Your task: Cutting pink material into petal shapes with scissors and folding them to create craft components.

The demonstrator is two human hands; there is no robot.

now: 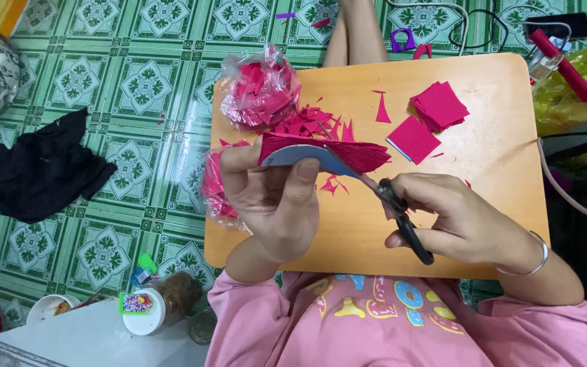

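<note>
Two hands are busy: my left hand (pixel 273 197) has its grip closed around a folded stack of pink paper (pixel 327 153), held just above the worktop (pixel 497 190), and my right hand (pixel 456 221) has its grip closed through the loops of the black scissors (pixel 402 217), blades at the stack's lower edge. Pink offcuts (pixel 310 126) already lie scattered behind it, and a plastic bag (pixel 259 92) holds cut pieces. I judge the cutting well underway; uncut pink squares (pixel 436 105) wait further back.
</note>
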